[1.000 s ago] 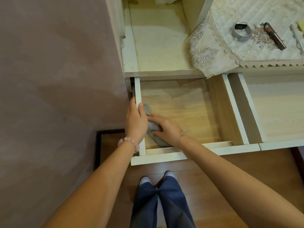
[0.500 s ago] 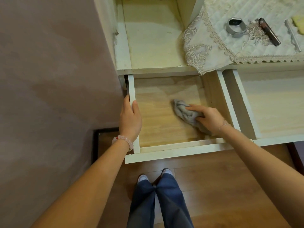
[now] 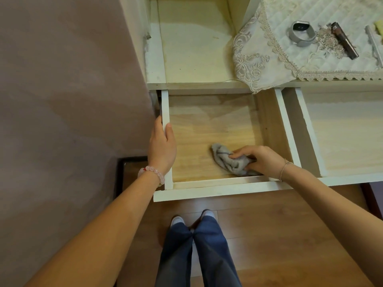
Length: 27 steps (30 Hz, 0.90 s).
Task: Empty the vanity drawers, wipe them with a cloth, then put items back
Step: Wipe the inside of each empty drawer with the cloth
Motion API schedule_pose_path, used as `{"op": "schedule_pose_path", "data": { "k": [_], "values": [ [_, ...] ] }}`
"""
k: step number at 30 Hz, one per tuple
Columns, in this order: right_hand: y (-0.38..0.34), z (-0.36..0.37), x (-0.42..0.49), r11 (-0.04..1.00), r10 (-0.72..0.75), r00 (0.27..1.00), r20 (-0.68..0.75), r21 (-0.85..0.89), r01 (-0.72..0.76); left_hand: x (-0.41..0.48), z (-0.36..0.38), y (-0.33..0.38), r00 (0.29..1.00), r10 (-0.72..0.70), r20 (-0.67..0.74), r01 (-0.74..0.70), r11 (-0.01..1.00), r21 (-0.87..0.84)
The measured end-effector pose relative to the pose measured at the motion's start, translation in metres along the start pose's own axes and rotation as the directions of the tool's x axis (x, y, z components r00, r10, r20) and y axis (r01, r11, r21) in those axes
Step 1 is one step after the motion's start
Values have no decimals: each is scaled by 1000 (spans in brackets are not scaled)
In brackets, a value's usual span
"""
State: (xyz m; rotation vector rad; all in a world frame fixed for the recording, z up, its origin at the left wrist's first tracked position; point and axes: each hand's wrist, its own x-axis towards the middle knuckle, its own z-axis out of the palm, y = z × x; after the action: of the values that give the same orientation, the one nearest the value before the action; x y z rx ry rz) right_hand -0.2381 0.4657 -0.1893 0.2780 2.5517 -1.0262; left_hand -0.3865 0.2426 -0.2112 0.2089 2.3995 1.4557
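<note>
Mauve wall (image 3: 62, 100) at left, vanity beside it. Left hand (image 3: 161, 146) wraps fingers over left wall of open drawer (image 3: 217, 190). Right hand (image 3: 261, 160) pinches grey cloth (image 3: 228, 160), bunched, on drawer floor near front. Second drawer (image 3: 350, 180) open at right.

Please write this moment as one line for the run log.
step: wiping left drawer | right hand: presses grey cloth | left hand: grips drawer side

The cloth (image 3: 232, 161) lies in the left drawer (image 3: 219, 190), near its front right corner.
</note>
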Motion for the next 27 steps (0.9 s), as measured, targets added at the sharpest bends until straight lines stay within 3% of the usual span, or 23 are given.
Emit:
{"op": "schedule_pose_path", "data": {
  "k": [10, 21, 27],
  "values": [
    [-67, 44, 52, 992, -109, 963, 247, -28, 120, -1, -1, 2, 999, 40, -19, -39, 999, 13],
    [-70, 56, 56, 969, -193, 960, 201, -117, 219, 0, 2, 2, 999, 20, -43, -18, 998, 58],
    [-61, 53, 49, 989, -146, 970, 192, -7, 150, 0, 1, 3, 999, 27, -37, -26, 998, 49]
  ]
}}
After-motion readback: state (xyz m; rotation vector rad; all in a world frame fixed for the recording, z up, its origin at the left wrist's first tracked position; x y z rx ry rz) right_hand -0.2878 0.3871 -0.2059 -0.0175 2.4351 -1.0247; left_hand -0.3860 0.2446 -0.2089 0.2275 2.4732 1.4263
